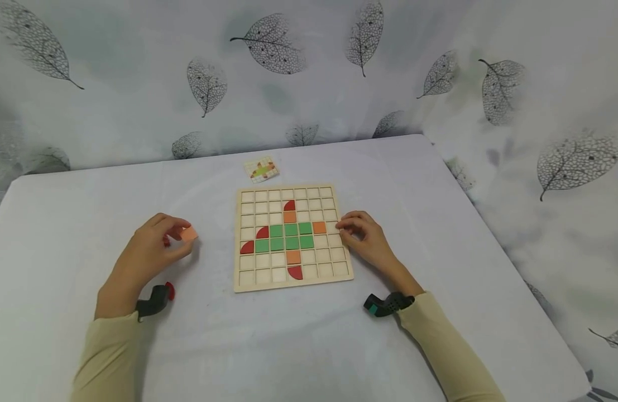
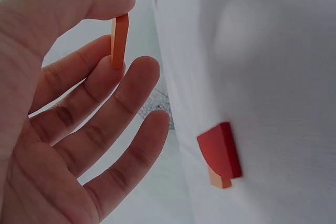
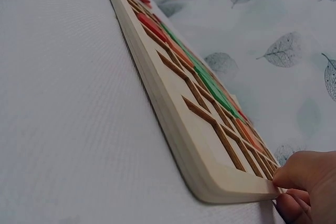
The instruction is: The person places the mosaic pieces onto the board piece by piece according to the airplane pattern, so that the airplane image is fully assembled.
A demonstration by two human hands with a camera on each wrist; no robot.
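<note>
My left hand [image 1: 147, 248] pinches an orange square tile [image 1: 189, 234] between thumb and a fingertip, held over the cloth left of the board. In the left wrist view the tile [image 2: 120, 40] shows edge-on, the other fingers spread below it. Under that hand, a red quarter-circle tile [image 2: 219, 148] overlaps another orange tile [image 2: 219, 179]. My right hand [image 1: 369, 240] grips the right edge of a wooden grid board [image 1: 295, 287], thumb on the rim. On the board, green squares [image 1: 291, 229] form two rows, with orange squares [image 1: 290, 216] and red quarter-circles [image 1: 295, 272] around them.
A small pattern card [image 1: 261, 168] lies behind the board. Another red piece [image 1: 170, 290] is near my left wrist. White cloth [image 1: 268, 346] covers the table, and a leaf-print backdrop [image 1: 138, 67] stands behind and along the right.
</note>
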